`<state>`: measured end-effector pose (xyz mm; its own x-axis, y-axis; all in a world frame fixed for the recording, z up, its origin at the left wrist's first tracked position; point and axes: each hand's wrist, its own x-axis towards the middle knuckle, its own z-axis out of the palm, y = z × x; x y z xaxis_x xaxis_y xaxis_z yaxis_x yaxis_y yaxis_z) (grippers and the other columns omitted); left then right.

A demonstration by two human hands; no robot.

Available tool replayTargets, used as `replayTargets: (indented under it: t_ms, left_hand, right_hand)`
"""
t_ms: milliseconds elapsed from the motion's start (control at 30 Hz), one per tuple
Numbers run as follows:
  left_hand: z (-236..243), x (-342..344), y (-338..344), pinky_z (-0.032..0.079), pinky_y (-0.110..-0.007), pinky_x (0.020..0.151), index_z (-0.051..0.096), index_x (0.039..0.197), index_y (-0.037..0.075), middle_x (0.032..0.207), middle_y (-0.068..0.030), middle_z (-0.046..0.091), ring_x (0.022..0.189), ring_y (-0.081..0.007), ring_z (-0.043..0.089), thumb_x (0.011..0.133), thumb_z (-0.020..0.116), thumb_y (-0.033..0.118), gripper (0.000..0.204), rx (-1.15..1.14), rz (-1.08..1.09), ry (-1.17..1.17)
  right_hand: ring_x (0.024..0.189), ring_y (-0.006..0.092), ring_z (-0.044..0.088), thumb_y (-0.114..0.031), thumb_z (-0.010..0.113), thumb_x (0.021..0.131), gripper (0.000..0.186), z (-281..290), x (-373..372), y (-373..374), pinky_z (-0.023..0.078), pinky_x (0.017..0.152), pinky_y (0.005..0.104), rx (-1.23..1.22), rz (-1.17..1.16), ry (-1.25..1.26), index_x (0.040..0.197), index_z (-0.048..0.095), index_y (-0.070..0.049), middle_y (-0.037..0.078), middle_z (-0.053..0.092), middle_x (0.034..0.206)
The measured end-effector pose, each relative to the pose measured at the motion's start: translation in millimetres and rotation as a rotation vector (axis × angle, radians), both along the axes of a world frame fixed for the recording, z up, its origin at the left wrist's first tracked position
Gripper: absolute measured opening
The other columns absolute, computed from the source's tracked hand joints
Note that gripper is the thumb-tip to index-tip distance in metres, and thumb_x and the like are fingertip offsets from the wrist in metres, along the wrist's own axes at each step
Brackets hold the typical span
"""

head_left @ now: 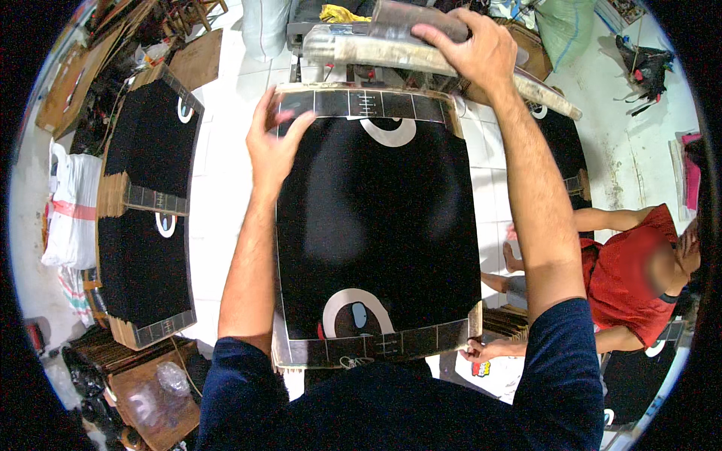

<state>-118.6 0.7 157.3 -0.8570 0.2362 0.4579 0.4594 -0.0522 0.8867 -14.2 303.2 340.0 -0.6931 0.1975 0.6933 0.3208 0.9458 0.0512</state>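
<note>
A board covered with black fabric point(376, 203) lies in front of me. Pale ring shapes with dark and blue parts are printed at its near and far ends, and dark strips with white lines cross both ends. My left hand point(274, 146) is at the far left corner, thumb and fingers apart, fingertips slightly blurred; whether they touch the edge I cannot tell. Beyond the board, my right hand point(481, 52) grips a dark brown block-like piece point(417, 20), its kind unclear. Just below that piece runs a long pale bar point(391, 54), smeared by motion.
More boards with black fabric point(150, 143) stand at left, beside a white sack point(71, 210). At right, a person in a red top point(628, 263) sits low, one hand point(481, 351) at my board's near right corner. A brown panel point(154, 398) lies lower left.
</note>
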Motion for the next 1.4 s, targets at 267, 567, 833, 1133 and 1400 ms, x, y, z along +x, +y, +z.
replayTargets:
  t_ms: [267, 567, 833, 1133, 1400]
  left_hand:
    - [-315.3, 135.2, -325.6, 0.055, -0.035, 0.083, 0.074, 0.098, -0.01, 0.078, -0.0213, 0.073, 0.087, -0.0238, 0.072, 0.1, 0.067, 0.025, 0.036, -1.043, 0.321, -0.855]
    - [-355.2, 378.5, -441.7, 0.056, -0.037, 0.078, 0.074, 0.12, -0.004, 0.107, -0.0213, 0.077, 0.09, -0.0251, 0.075, 0.1, 0.071, 0.034, 0.043, -0.676, 0.469, -0.974]
    - [-348.4, 387.5, -443.2, 0.057, -0.04, 0.083, 0.072, 0.12, -0.007, 0.106, -0.0253, 0.076, 0.095, -0.0327, 0.075, 0.104, 0.061, 0.045, 0.056, -0.725, 0.517, -0.897]
    - [-332.4, 387.6, -455.1, 0.057, -0.048, 0.081, 0.076, 0.116, 0.002, 0.101, -0.0242, 0.075, 0.095, -0.041, 0.074, 0.101, 0.064, 0.04, 0.043, -0.929, 0.713, -0.866]
    - [-303.1, 391.5, -467.5, 0.057, -0.046, 0.081, 0.076, 0.101, 0.002, 0.088, -0.0175, 0.074, 0.087, -0.0403, 0.072, 0.09, 0.066, 0.008, 0.017, -1.067, 0.681, -0.65]
  right_hand:
    - [0.09, 0.0362, 0.073, -0.077, 0.072, 0.076, 0.07, 56.2, -33.1, 8.1, 0.056, 0.082, 0.0456, -0.187, -0.027, -0.026, 0.099, 0.08, -0.011, 0.017, 0.077, 0.091]
    - [0.094, 0.0361, 0.074, -0.083, 0.066, 0.075, 0.075, 82.1, -55.7, 32.8, 0.056, 0.087, 0.0457, -0.201, -0.022, -0.124, 0.103, 0.08, -0.015, 0.017, 0.077, 0.097]
    - [0.105, 0.0341, 0.072, -0.086, 0.064, 0.075, 0.082, 78.7, -66.6, 76.7, 0.052, 0.097, 0.0444, -0.206, 0.015, -0.174, 0.116, 0.078, -0.016, 0.017, 0.077, 0.111]
    - [0.126, 0.0331, 0.063, -0.082, 0.068, 0.075, 0.104, 87.8, -85.5, 108.5, 0.042, 0.112, 0.0412, -0.292, 0.009, -0.122, 0.137, 0.065, 0.001, 0.022, 0.068, 0.134]
    - [0.124, 0.0319, 0.064, -0.083, 0.068, 0.075, 0.102, 91.4, -89.0, 111.2, 0.042, 0.11, 0.0384, -0.337, -0.04, -0.185, 0.136, 0.067, -0.002, 0.021, 0.069, 0.133]
